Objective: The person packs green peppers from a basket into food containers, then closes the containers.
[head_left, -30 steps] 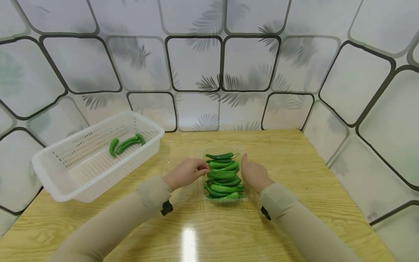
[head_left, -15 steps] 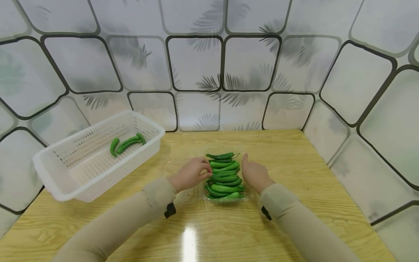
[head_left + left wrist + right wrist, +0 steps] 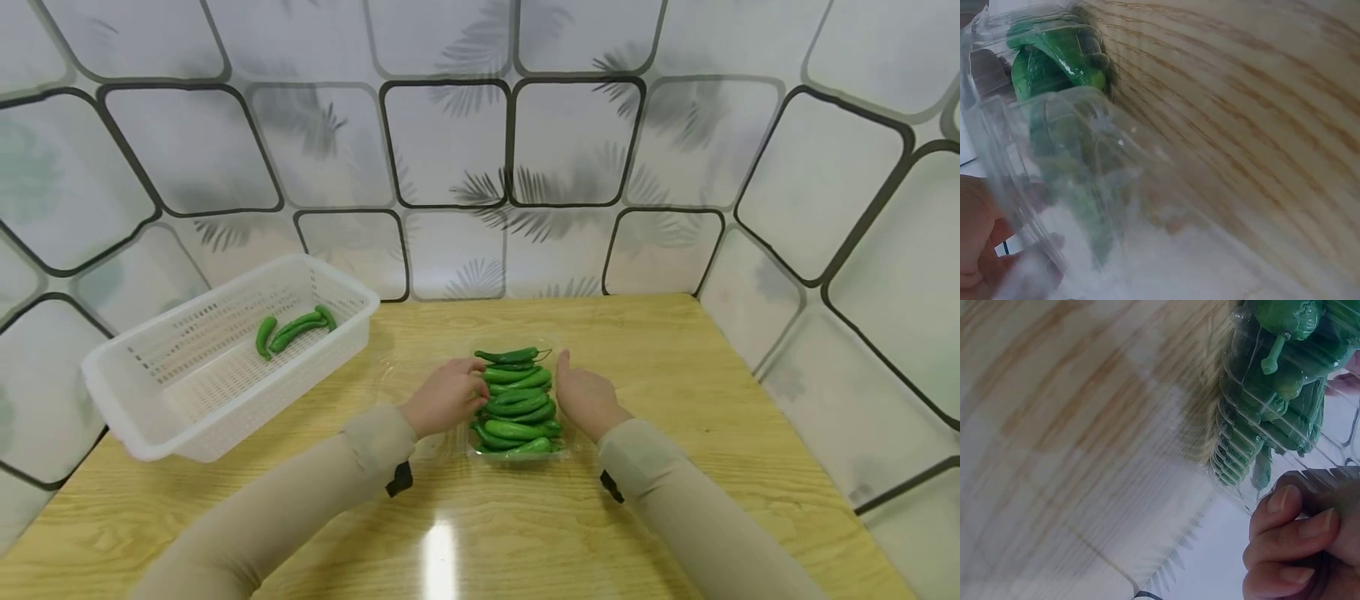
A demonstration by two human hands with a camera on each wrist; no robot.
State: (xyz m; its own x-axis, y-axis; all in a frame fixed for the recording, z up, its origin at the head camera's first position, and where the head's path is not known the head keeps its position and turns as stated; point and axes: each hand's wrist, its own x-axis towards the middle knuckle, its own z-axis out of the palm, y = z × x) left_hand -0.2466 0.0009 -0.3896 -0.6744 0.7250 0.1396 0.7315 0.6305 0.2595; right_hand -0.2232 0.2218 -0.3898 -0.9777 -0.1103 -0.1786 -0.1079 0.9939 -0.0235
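Observation:
A clear plastic box point(image 3: 517, 461) holds a stack of green peppers point(image 3: 517, 408) lying crosswise. At its left edge my left hand point(image 3: 450, 395) reaches in, bent fingertips right at the pepper ends. The left wrist view shows that hand's fingers point(image 3: 1022, 194) beyond the clear plastic, apart from the thumb. My right hand point(image 3: 588, 400) holds the box's right side, thumb raised along the wall. In the right wrist view, its curled fingers point(image 3: 1288, 540) sit close against the ribbed plastic, with pepper stems point(image 3: 1274, 355) showing through.
A white perforated basket point(image 3: 225, 421) stands at the left with a few green peppers point(image 3: 300, 327) on its floor. The box's clear lid point(image 3: 397, 377) lies folded out on its left, under my left hand. A patterned wall point(image 3: 450, 250) closes off the back of the wooden table point(image 3: 675, 367).
My left hand has shifted slightly right and up along the pepper stack, its fingers spreading more over the ends. My right hand and the box stay about where they were.

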